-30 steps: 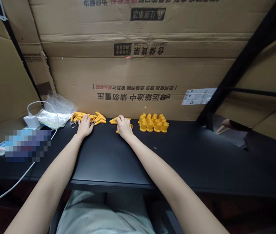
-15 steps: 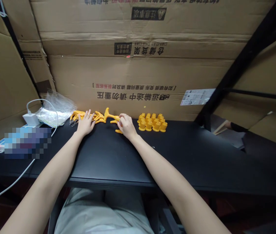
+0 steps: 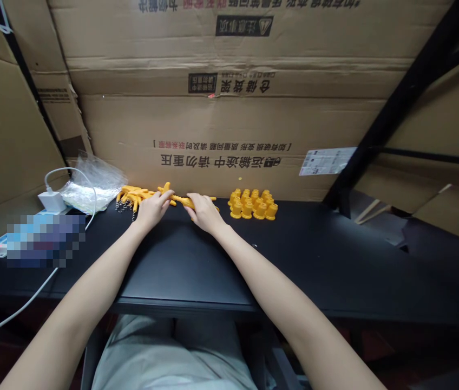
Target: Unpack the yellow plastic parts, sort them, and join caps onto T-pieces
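Both of my hands are on one orange-yellow plastic piece (image 3: 178, 199), which has a slim rod in the middle and a wider left end. My left hand (image 3: 151, 210) is closed around the left end. The right part is gripped by my right hand (image 3: 206, 212), whose fingers partly cover it. Left of my left hand lies a pile of similar orange plastic pieces (image 3: 135, 195), with small metal coils or chains (image 3: 124, 207) at its front. More orange plastic shows just behind and under my right hand, mostly hidden.
Several yellow cup-shaped plastic pieces (image 3: 253, 206) stand in rows on the black table (image 3: 197, 265). A clear plastic bag (image 3: 91, 184), a white charger (image 3: 52, 200) with its cable, and a blurred-out object (image 3: 46, 241) are at left. A cardboard sheet (image 3: 229, 119) rises behind.
My left hand has moved right, off the pile, and taken hold of the left end of the piece in my right hand. The right hand has shifted slightly left.
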{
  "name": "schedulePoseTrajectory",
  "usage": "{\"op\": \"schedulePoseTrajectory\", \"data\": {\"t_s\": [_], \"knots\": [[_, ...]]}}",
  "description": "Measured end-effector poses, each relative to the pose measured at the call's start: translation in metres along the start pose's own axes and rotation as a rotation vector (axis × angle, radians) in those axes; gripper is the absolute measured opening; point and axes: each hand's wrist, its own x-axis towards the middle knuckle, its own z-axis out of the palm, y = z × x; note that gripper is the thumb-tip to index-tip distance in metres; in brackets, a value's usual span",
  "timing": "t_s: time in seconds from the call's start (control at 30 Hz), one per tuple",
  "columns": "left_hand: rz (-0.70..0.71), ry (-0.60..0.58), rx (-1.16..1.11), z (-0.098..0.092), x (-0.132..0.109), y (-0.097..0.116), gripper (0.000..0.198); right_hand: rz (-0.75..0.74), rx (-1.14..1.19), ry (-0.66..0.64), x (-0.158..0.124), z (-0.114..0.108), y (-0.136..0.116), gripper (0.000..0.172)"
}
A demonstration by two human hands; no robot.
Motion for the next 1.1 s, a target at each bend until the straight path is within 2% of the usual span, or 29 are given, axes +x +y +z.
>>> {"op": "schedulePoseTrajectory", "data": {"t_s": [0.07, 0.17, 0.27, 0.4, 0.57, 0.73, 0.9, 1.1], "knots": [[-0.002, -0.014, 0.009, -0.005, 0.000, 0.002, 0.040, 0.055, -0.040, -0.082, 0.001, -0.002, -0.004, 0.031], [-0.005, -0.044, -0.011, -0.007, 0.000, 0.005, 0.040, 0.097, -0.103, -0.154, 0.004, -0.008, -0.007, 0.024], [0.018, -0.053, -0.083, -0.005, 0.000, 0.007, 0.039, 0.097, -0.172, -0.147, 0.007, -0.015, -0.007, 0.015], [0.014, -0.047, -0.125, -0.004, 0.000, 0.007, 0.036, 0.086, -0.195, -0.117, 0.008, -0.017, -0.005, 0.017], [-0.019, -0.048, -0.115, -0.006, -0.001, 0.003, 0.037, 0.049, -0.144, -0.169, 0.006, -0.015, -0.006, 0.026], [-0.044, -0.056, -0.095, -0.007, 0.001, 0.003, 0.036, 0.073, -0.195, -0.176, 0.009, -0.017, -0.008, 0.019], [-0.190, -0.032, -0.016, -0.008, 0.005, -0.013, 0.037, 0.180, -0.229, -0.064, 0.006, -0.023, 0.008, 0.023], [-0.446, 0.026, -0.015, -0.004, 0.002, -0.045, 0.038, 0.486, -0.228, 0.010, 0.000, -0.039, 0.036, 0.038]]}}
